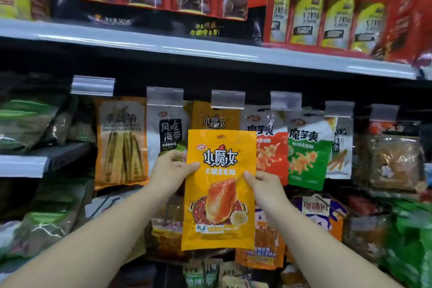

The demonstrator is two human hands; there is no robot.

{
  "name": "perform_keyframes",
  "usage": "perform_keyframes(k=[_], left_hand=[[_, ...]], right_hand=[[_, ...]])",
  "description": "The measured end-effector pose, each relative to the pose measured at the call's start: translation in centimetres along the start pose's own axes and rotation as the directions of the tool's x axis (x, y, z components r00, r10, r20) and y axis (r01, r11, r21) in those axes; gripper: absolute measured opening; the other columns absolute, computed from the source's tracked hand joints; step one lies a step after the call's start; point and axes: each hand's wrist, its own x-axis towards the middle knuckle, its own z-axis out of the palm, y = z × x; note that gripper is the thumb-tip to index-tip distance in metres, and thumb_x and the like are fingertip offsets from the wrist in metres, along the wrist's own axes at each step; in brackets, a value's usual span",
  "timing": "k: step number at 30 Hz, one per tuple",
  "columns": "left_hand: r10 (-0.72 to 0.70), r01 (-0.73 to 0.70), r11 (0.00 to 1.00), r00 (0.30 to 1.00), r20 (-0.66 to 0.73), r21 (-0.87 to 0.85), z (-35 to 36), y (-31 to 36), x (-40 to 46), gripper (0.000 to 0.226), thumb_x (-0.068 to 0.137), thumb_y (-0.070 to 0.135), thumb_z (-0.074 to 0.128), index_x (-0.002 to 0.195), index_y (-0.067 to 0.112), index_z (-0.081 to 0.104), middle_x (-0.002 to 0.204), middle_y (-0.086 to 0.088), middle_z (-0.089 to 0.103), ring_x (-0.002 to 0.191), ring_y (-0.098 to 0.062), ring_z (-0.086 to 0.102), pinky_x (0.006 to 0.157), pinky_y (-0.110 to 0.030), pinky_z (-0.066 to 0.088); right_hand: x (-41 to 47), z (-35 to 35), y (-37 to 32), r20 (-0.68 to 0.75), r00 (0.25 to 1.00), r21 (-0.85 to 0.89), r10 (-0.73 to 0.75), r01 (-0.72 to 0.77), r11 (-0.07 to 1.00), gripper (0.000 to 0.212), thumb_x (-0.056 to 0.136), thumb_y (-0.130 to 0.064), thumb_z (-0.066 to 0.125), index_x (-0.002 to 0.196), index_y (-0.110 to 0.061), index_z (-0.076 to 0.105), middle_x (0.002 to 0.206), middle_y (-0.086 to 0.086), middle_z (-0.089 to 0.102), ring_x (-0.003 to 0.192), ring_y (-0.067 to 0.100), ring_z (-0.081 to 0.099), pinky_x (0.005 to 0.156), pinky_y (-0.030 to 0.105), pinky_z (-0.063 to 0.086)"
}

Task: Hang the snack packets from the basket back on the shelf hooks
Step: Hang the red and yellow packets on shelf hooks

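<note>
An orange-yellow snack packet [219, 189] with black characters and a hotpot picture is held upright in front of the hook row. My left hand [171, 170] pinches its left edge and my right hand [263, 182] pinches its right edge. Its punched hang hole sits near the top, just below a matching orange packet [215, 119] that hangs on a hook under a clear price tag holder [228, 99]. The basket is out of view.
A row of hanging packets spans the hooks: a tan one [121, 140], a white one [167, 128], red [268, 147] and green [308, 149] ones. A grey shelf edge [210, 51] with red boxes runs overhead. More packets hang below, and green bags fill the left.
</note>
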Motion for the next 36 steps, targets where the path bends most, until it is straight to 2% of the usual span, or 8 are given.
perform_keyframes(k=[6, 10, 14, 23, 27, 31, 34, 36], left_hand=[[0.071, -0.078, 0.996, 0.984, -0.161, -0.035, 2.5, 2.7, 4.1, 0.034, 0.083, 0.022, 0.073, 0.110, 0.012, 0.056, 0.092, -0.006, 0.070, 0.071, -0.008, 0.061, 0.051, -0.018, 0.041], [0.115, -0.132, 0.990, 0.965, -0.235, -0.055, 3.3, 3.6, 6.1, 0.034, 0.083, 0.023, 0.073, 0.112, 0.013, 0.057, 0.096, -0.007, 0.071, 0.081, -0.014, 0.066, 0.056, -0.019, 0.048], [0.107, -0.121, 0.992, 0.963, -0.247, -0.041, 3.8, 3.8, 7.2, 0.032, 0.084, 0.021, 0.072, 0.111, 0.013, 0.056, 0.093, -0.005, 0.071, 0.082, -0.009, 0.065, 0.062, -0.020, 0.047], [0.086, -0.082, 0.996, 0.976, -0.200, 0.032, 3.5, 3.2, 9.7, 0.023, 0.081, 0.019, 0.075, 0.098, 0.016, 0.058, 0.087, -0.006, 0.072, 0.077, -0.011, 0.066, 0.060, -0.020, 0.047], [0.070, -0.059, 0.997, 0.974, -0.213, 0.058, 3.1, 2.4, 11.1, 0.032, 0.078, 0.021, 0.078, 0.104, 0.010, 0.062, 0.090, -0.010, 0.073, 0.088, -0.023, 0.069, 0.082, -0.040, 0.056], [0.049, -0.039, 0.998, 0.971, -0.233, 0.047, 3.2, 1.7, 12.9, 0.034, 0.076, 0.022, 0.080, 0.104, 0.011, 0.064, 0.090, -0.009, 0.073, 0.088, -0.025, 0.070, 0.082, -0.045, 0.058], [0.036, -0.011, 0.995, 0.966, -0.258, 0.097, 3.6, 1.4, 14.4, 0.037, 0.076, 0.025, 0.080, 0.106, 0.013, 0.063, 0.096, -0.007, 0.072, 0.092, -0.023, 0.068, 0.081, -0.040, 0.057], [0.029, 0.002, 0.994, 0.963, -0.270, 0.113, 3.9, 1.3, 15.2, 0.050, 0.078, 0.026, 0.078, 0.120, 0.010, 0.059, 0.104, -0.008, 0.071, 0.099, -0.025, 0.065, 0.086, -0.039, 0.055]], right_hand=[[6.4, -1.2, -2.5, 0.048, 0.981, -0.040, -0.188, 0.190, 0.981, 0.055, 0.095, -0.043, 0.050, 0.087, 0.011, 0.056, 0.070, 0.019, 0.050, 0.060, 0.027, 0.046, 0.065, 0.033, 0.039], [9.4, -1.4, -3.6, 0.033, 0.968, 0.000, -0.247, 0.248, 0.969, 0.053, 0.093, -0.044, 0.052, 0.100, 0.008, 0.057, 0.098, 0.034, 0.061, 0.083, 0.049, 0.060, 0.082, 0.054, 0.052], [11.2, -1.0, -3.4, 0.053, 0.980, 0.019, -0.191, 0.190, 0.982, 0.051, 0.092, -0.046, 0.052, 0.100, 0.005, 0.059, 0.084, 0.032, 0.061, 0.063, 0.022, 0.048, 0.065, 0.033, 0.037], [12.7, -0.3, -2.8, 0.060, 0.994, 0.028, -0.093, 0.091, 0.995, 0.050, 0.093, -0.043, 0.052, 0.085, 0.006, 0.057, 0.071, 0.010, 0.044, 0.061, 0.021, 0.037, 0.062, 0.034, 0.029], [13.0, 0.5, -2.9, 0.060, 0.996, 0.031, -0.073, 0.071, 0.997, 0.037, 0.093, -0.041, 0.053, 0.075, -0.009, 0.058, 0.071, 0.010, 0.043, 0.060, 0.021, 0.036, 0.062, 0.035, 0.028], [14.1, 1.4, -2.7, 0.029, 0.999, 0.004, -0.044, 0.043, 0.999, 0.045, 0.093, -0.040, 0.053, 0.091, 0.004, 0.063, 0.072, 0.013, 0.052, 0.063, 0.023, 0.048, 0.064, 0.034, 0.037], [15.0, 1.8, -3.3, 0.006, 1.000, -0.011, -0.024, 0.024, 1.000, 0.035, 0.096, -0.036, 0.051, 0.110, -0.008, 0.066, 0.107, 0.019, 0.068, 0.095, 0.034, 0.065, 0.086, 0.041, 0.050], [15.2, 1.9, -4.0, -0.018, 1.000, -0.033, -0.012, 0.012, 0.999, 0.045, 0.098, -0.033, 0.049, 0.134, -0.006, 0.050, 0.139, 0.014, 0.052, 0.127, 0.033, 0.048, 0.104, 0.043, 0.038]])
